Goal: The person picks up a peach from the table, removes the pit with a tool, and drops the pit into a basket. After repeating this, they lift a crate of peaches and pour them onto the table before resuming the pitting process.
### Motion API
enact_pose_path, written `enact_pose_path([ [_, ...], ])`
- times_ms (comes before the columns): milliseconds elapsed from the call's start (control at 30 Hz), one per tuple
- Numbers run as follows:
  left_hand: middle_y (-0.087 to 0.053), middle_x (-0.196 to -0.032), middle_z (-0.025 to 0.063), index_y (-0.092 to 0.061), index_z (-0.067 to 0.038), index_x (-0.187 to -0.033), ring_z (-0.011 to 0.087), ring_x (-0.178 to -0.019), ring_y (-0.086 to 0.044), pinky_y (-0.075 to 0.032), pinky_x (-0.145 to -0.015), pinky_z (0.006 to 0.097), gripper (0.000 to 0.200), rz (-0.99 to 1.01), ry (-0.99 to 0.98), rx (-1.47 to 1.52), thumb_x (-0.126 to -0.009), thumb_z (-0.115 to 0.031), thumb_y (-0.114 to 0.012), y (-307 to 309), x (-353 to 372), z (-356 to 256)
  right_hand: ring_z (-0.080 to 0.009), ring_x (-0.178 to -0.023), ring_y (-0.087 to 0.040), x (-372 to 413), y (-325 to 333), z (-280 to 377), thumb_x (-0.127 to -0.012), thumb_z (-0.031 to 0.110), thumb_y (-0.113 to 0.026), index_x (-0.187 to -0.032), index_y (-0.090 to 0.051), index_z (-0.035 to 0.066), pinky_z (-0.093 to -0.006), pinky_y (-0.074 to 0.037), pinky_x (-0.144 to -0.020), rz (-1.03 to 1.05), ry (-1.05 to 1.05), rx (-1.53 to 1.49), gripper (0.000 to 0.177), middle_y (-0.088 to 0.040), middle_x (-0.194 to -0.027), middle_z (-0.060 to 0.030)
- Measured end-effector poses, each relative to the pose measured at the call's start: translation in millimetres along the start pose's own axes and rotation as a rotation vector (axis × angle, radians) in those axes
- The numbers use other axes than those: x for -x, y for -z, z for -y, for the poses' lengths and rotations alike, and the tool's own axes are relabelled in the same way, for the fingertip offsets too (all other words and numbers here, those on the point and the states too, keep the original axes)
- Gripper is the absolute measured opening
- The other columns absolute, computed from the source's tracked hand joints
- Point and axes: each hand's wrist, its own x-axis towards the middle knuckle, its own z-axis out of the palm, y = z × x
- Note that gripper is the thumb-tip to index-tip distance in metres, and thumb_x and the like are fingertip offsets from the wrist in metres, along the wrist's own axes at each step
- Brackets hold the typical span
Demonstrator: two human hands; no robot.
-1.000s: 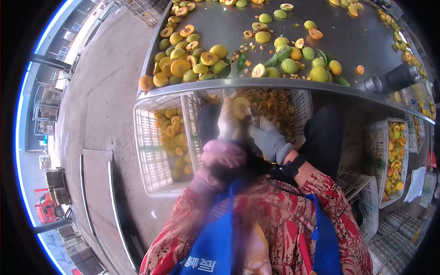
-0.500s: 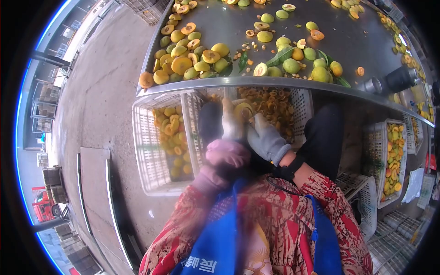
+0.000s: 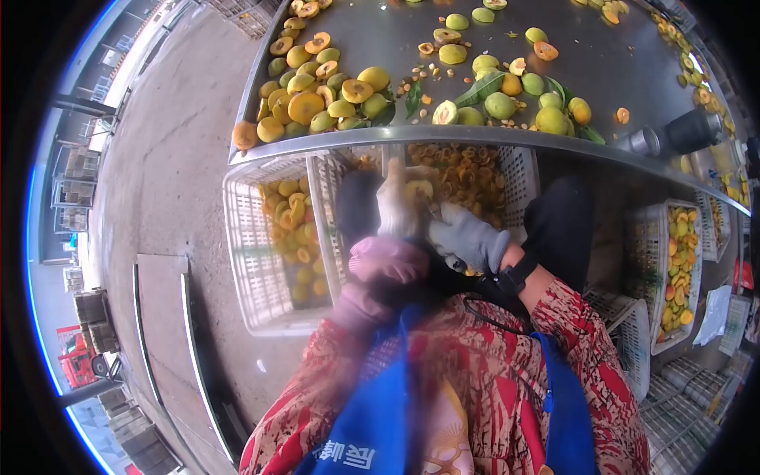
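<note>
My left hand [image 3: 398,204], in a whitish glove with a pink cuff, is closed around a cut yellow stone fruit [image 3: 419,190]. Close beside it on the right, my right hand [image 3: 465,236], gloved in grey with a black watch at the wrist, has its fingers curled near the fruit. What it grips is hidden; a small dark piece shows under its palm. Both hands are over my lap, just below the metal table's edge. Beyond them stands a crate [image 3: 518,178] of brownish cut fruit pieces. Blur softens the fingers.
The metal table [image 3: 380,47] bears whole and halved fruit [image 3: 305,108], leaves, loose pits and a dark flask [image 3: 691,136]. A white crate [image 3: 261,277] with yellow fruit stands at my left. Another fruit crate [image 3: 661,340] and stacked crates are at my right.
The view has shifted slightly. My right hand has turned and moved a little lower, showing a dark piece under its palm. My left hand still holds the fruit.
</note>
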Motion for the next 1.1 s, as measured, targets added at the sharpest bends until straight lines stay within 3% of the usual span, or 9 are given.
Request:
enact_pose_path([
  [100,-0.063,-0.072,0.0078,-0.065,0.003,-0.084,0.0132,-0.053,-0.052,-0.039,-0.05,0.0231,0.052,0.048,0.314,-0.034,-0.095,-0.043,-0.046,3.5,-5.5,-3.3,-0.0075,-0.047,-0.045,-0.9,11.7,-4.0,-0.091,0.023,-0.052,-0.092,-0.055,0.008,-0.023,-0.036,-0.041,0.048,0.092,0.146,0.015,-0.051,-0.066,0.0012],
  [233,-0.062,-0.068,0.0086,-0.066,0.004,-0.087,0.0154,-0.057,-0.057,-0.045,-0.054,0.0223,0.041,0.168,0.425,-0.098,-0.093,-0.034,-0.053,1.0,-5.2,-8.9,-0.0062,-0.046,-0.044,-4.8,25.4,-7.6,-0.089,0.024,-0.054,-0.089,-0.057,0.011,-0.0221,-0.035,-0.04,0.01,0.346,0.521,0.013,-0.05,-0.065,0.0025],
  [300,-0.061,-0.066,0.0048,-0.066,0.0,-0.082,0.0106,-0.053,-0.05,-0.038,-0.049,0.023,0.037,0.054,0.491,-0.157,-0.092,-0.035,-0.055,-3.1,1.7,-6.5,-0.006,-0.046,-0.044,6.1,27.4,1.1,-0.088,0.023,-0.056,-0.092,-0.058,0.012,-0.0211,-0.034,-0.04,0.131,0.029,0.276,0.011,-0.051,-0.064,0.0023],
  [433,-0.06,-0.064,0.0029,-0.066,-0.002,-0.081,0.0094,-0.052,-0.05,-0.037,-0.047,0.0227,0.03,0.126,0.275,-0.187,-0.09,-0.03,-0.06,-3.8,13.7,-2.6,-0.0051,-0.043,-0.041,15.1,29.0,-4.1,-0.087,0.019,-0.056,-0.086,-0.055,0.014,-0.0202,-0.03,-0.037,0.2,-0.011,0.118,0.006,-0.048,-0.062,0.0032],
  [533,-0.062,-0.068,0.0038,-0.065,-0.004,-0.081,0.0099,-0.055,-0.053,-0.04,-0.05,0.0225,0.026,0.339,0.426,-0.253,-0.088,-0.029,-0.062,7.7,8.2,0.1,-0.0039,-0.037,-0.031,11.3,36.1,-16.1,-0.087,0.018,-0.056,-0.091,-0.053,0.019,-0.0204,-0.022,-0.033,0.429,-0.211,-0.204,0.004,-0.038,-0.055,0.0073],
  [767,-0.063,-0.072,0.0042,-0.067,-0.002,-0.087,0.0096,-0.061,-0.055,-0.042,-0.056,0.0243,0.031,0.224,0.482,-0.487,-0.088,-0.033,-0.061,-3.7,6.2,-7.1,-0.0043,-0.037,-0.032,7.4,37.7,-25.1,-0.089,0.018,-0.053,-0.075,-0.047,0.016,-0.0198,-0.022,-0.033,0.404,-0.169,-0.206,0.015,-0.038,-0.054,0.0054],
  [833,-0.063,-0.072,0.0046,-0.067,-0.002,-0.09,0.0087,-0.062,-0.054,-0.041,-0.056,0.0244,0.036,0.402,0.381,-0.416,-0.088,-0.037,-0.06,-0.7,3.4,1.2,-0.0044,-0.038,-0.032,5.9,39.3,-37.8,-0.089,0.018,-0.053,-0.078,-0.048,0.015,-0.0199,-0.023,-0.033,0.462,-0.183,-0.327,0.013,-0.039,-0.055,0.005],
  [1033,-0.058,-0.068,0.0061,-0.06,-0.004,-0.09,0.017,-0.054,-0.052,-0.039,-0.045,0.0274,0.04,0.054,0.482,0.132,-0.093,-0.042,-0.051,-9.4,-8.2,-0.5,-0.0052,-0.038,-0.035,17.9,22.5,-19.7,-0.089,0.018,-0.055,-0.087,-0.05,0.012,-0.0204,-0.025,-0.033,0.373,-0.001,-0.319,0.008,-0.043,-0.058,0.0038],
  [1100,-0.058,-0.075,0.0049,-0.057,-0.007,-0.09,0.0212,-0.06,-0.054,-0.041,-0.047,0.0313,0.036,-0.293,0.682,0.36,-0.092,-0.044,-0.053,-24.3,-8.7,-38.3,-0.0054,-0.037,-0.035,19.6,22.4,-20.3,-0.089,0.019,-0.056,-0.089,-0.05,0.011,-0.0206,-0.025,-0.033,0.319,0.007,-0.368,0.009,-0.043,-0.057,0.0034],
])
